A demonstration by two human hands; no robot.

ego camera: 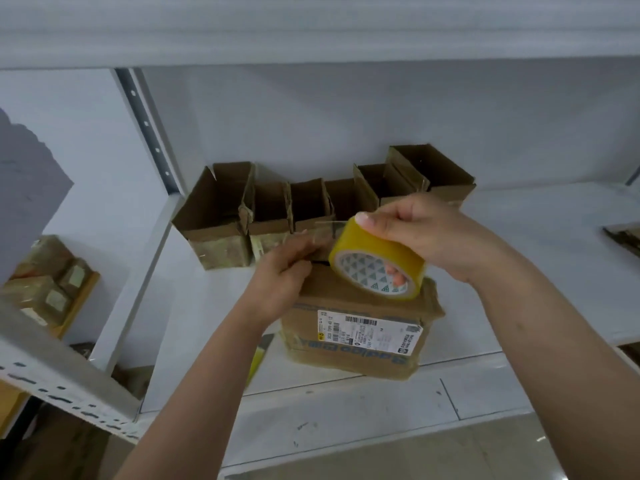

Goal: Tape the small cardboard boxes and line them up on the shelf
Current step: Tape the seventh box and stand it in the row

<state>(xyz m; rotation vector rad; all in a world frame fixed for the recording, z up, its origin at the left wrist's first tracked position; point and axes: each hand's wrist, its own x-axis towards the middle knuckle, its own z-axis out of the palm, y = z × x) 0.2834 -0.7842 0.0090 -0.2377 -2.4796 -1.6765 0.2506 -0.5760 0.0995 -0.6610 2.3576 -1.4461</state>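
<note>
A small cardboard box (353,337) with a white shipping label lies on the white shelf (519,271), near its front edge. My right hand (426,233) grips a yellow tape roll (377,261) above the box, one finger through its core. My left hand (284,275) pinches the pulled-out clear tape end just left of the roll, over the box's far edge. A row of several open cardboard boxes (311,209) stands along the shelf's back wall.
A lower shelf at the left holds several taped parcels (45,282). A perforated metal upright (149,133) rises at the shelf's left. A flat dark item (623,237) lies at the right edge. Something yellow (258,362) shows under my left forearm.
</note>
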